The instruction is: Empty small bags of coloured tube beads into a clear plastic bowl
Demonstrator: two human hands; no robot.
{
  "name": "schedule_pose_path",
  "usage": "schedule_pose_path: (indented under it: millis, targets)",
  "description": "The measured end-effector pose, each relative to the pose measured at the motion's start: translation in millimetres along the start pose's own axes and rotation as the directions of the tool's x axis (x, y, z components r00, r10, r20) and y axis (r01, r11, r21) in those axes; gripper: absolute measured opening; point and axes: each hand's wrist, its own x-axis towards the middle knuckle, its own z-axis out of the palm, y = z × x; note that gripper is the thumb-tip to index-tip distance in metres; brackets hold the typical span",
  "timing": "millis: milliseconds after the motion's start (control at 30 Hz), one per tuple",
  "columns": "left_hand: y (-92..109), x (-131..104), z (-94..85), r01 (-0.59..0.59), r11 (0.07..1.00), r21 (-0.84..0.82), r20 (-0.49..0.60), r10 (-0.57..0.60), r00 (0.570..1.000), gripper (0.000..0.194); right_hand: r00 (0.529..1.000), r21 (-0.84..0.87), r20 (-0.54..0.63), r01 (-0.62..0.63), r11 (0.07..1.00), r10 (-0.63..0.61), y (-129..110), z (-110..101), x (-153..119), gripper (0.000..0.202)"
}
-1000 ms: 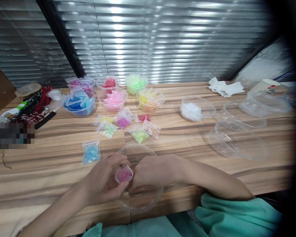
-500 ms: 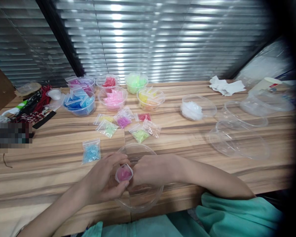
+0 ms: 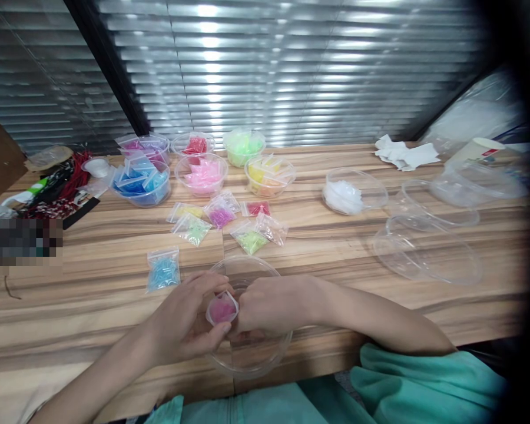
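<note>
My left hand (image 3: 181, 324) is closed around a small clear plastic bag (image 3: 222, 308) with pink contents, its fingers and thumb on either side. The bag's mouth gapes upward. Right against the bag is my right hand (image 3: 280, 303), fingers curled down; whatever they pinch is hidden. Both hands are over a large clear round bowl (image 3: 265, 370) at the table's near edge. A zip bag of light blue pieces (image 3: 164, 271) lies left of the bowl. Beyond it are several small filled zip bags, among them a purple one (image 3: 221, 217) and a lime green one (image 3: 251, 240).
Clear tubs of coloured bags stand at the back, including blue (image 3: 141, 185), pink (image 3: 202, 176) and yellow-orange (image 3: 269, 178). A tub of white material (image 3: 343, 197) and clear containers (image 3: 424, 250) sit to the right. Red cords (image 3: 77, 174) lie at the left.
The bag's mouth and the pink contents have shifted very slightly between my hands. Both hands stay in nearly the same place.
</note>
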Motion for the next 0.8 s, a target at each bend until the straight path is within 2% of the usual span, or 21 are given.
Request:
schedule_pose_path:
  millis: [167, 333, 533, 600, 700, 800]
  targets:
    - [-3, -4, 2.0, 0.024, 0.999, -0.040, 0.044, -0.022, 0.999, 0.048, 1.000, -0.008, 0.016, 0.002, 1.000, -0.002, 2, 4, 2, 0.009]
    - [-5, -3, 3.3, -0.008, 1.000, -0.020, 0.025, 0.008, 1.000, 0.048, 1.000, -0.058, -0.002, -0.022, 0.998, 0.022, 0, 5, 3, 0.016]
    - [-3, -1, 2.8, -0.010, 1.000, 0.010, -0.001, 0.010, 1.000, 0.047, 0.997, -0.135, -0.039, -0.068, 0.989, 0.064, -12, -9, -14, 0.025]
    - [-1, -2, 1.7, 0.006, 1.000, 0.019, 0.014, -0.006, 1.000, 0.044, 0.995, -0.158, -0.075, -0.082, 0.984, 0.071, -16, -17, -25, 0.021]
    - [0, -4, 0.8, 0.022, 0.999, 0.036, 0.024, -0.023, 0.999, 0.045, 0.978, -0.179, -0.198, -0.108, 0.978, 0.072, -20, -29, -34, 0.013]
    - [0, -6, 0.4, 0.057, 0.997, 0.045, 0.041, -0.059, 0.997, 0.048, 0.947, -0.154, -0.321, -0.080, 0.985, 0.026, -19, -35, -32, 0.018]
